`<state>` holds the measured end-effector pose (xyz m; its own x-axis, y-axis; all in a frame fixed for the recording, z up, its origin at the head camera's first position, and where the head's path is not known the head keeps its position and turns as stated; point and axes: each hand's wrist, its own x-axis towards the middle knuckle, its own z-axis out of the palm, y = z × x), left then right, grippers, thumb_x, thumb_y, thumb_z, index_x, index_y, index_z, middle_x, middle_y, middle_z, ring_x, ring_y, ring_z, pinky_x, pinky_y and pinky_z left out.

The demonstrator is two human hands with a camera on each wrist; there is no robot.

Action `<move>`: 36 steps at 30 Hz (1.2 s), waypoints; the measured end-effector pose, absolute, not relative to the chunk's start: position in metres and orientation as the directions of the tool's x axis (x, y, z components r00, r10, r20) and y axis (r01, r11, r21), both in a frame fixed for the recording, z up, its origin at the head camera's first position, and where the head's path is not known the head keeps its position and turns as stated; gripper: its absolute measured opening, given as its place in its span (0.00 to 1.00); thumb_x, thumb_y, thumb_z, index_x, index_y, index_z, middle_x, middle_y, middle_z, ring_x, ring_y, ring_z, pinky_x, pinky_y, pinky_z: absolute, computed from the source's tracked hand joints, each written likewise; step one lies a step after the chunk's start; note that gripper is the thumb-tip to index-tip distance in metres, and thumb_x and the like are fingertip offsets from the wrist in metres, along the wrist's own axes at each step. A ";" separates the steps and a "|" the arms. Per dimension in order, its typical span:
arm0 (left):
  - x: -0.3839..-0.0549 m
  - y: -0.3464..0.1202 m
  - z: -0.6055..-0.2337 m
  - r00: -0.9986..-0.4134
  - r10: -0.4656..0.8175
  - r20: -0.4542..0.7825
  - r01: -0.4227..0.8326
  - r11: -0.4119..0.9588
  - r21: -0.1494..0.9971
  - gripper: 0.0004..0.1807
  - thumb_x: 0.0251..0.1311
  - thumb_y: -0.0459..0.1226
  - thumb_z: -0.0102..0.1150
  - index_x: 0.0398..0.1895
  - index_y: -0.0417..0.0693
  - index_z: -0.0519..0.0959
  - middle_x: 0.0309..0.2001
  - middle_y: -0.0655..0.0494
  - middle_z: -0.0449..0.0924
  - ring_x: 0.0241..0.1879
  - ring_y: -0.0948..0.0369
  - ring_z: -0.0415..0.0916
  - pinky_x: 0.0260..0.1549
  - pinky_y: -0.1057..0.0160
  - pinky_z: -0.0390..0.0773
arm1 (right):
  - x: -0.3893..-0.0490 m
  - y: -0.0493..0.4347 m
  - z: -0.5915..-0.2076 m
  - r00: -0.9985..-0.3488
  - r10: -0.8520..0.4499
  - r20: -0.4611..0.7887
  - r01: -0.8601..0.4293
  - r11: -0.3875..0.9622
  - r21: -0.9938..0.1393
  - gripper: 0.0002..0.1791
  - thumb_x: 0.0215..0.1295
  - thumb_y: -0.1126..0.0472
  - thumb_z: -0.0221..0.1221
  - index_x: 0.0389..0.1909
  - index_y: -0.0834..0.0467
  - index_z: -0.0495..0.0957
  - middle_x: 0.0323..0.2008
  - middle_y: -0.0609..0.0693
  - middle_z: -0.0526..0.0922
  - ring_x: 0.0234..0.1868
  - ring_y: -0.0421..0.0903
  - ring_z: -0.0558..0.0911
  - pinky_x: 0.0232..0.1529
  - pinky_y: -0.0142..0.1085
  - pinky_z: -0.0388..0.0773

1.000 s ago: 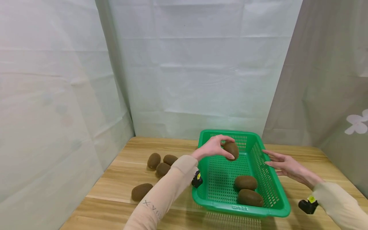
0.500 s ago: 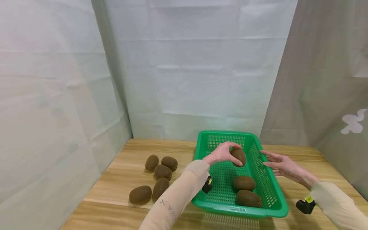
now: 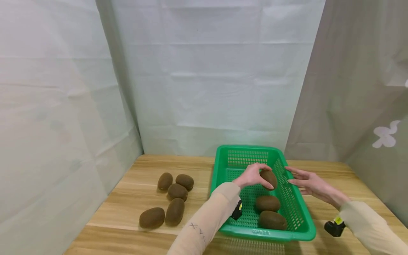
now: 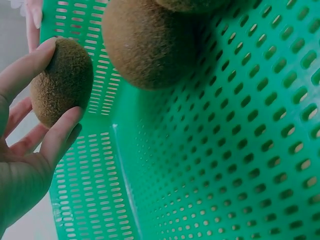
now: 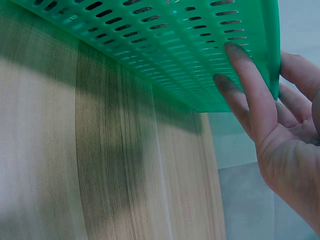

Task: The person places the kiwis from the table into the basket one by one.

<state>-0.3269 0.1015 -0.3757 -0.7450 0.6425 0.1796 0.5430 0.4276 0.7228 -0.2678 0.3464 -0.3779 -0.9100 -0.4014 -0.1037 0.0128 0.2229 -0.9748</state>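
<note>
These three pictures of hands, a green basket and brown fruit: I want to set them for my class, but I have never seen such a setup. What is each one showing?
No machine here: a person wearing three cameras. The wide picture comes from the head, looking down at a wooden table. On it stands a green basket with two kiwis inside, and five more kiwis lie to its left. The left hand holds another kiwi over the basket; its grip is fingertips and thumb. The left wrist camera shows that kiwi close up. The right wrist camera shows the right hand, fingers straight, resting against the basket's outer wall.
</note>
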 end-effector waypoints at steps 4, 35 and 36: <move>-0.328 0.105 -0.383 -0.739 0.653 0.168 0.544 0.431 0.720 0.32 0.40 0.40 0.73 0.53 0.46 0.75 0.48 0.61 0.71 0.47 0.64 0.67 0.40 0.71 0.69 | -0.267 0.346 -0.377 -0.906 -0.412 -0.093 0.000 0.221 -0.975 0.35 0.67 0.62 0.50 0.70 0.60 0.44 0.66 0.66 0.38 0.58 0.49 0.65 0.43 0.45 0.73; -0.330 0.116 -0.411 -0.761 0.647 0.034 0.438 0.475 0.764 0.33 0.42 0.40 0.72 0.55 0.47 0.73 0.49 0.60 0.71 0.43 0.64 0.69 0.38 0.69 0.70 | -0.269 0.345 -0.380 -0.921 -0.380 -0.087 -0.005 0.235 -0.972 0.35 0.66 0.62 0.52 0.70 0.60 0.45 0.66 0.67 0.39 0.62 0.63 0.51 0.45 0.47 0.72; -0.330 0.117 -0.411 -0.758 0.651 0.026 0.437 0.479 0.761 0.33 0.42 0.40 0.72 0.56 0.47 0.72 0.50 0.59 0.71 0.44 0.64 0.69 0.39 0.69 0.70 | -0.269 0.346 -0.380 -0.921 -0.380 -0.089 -0.004 0.237 -0.972 0.35 0.66 0.62 0.52 0.70 0.60 0.46 0.66 0.67 0.39 0.62 0.62 0.52 0.45 0.47 0.72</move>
<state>-0.3300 0.1169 -0.4114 -0.7585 0.6512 0.0256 0.4369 0.4789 0.7614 -0.2692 0.3456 -0.3804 -0.9208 -0.3798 -0.0885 -0.0042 0.2368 -0.9715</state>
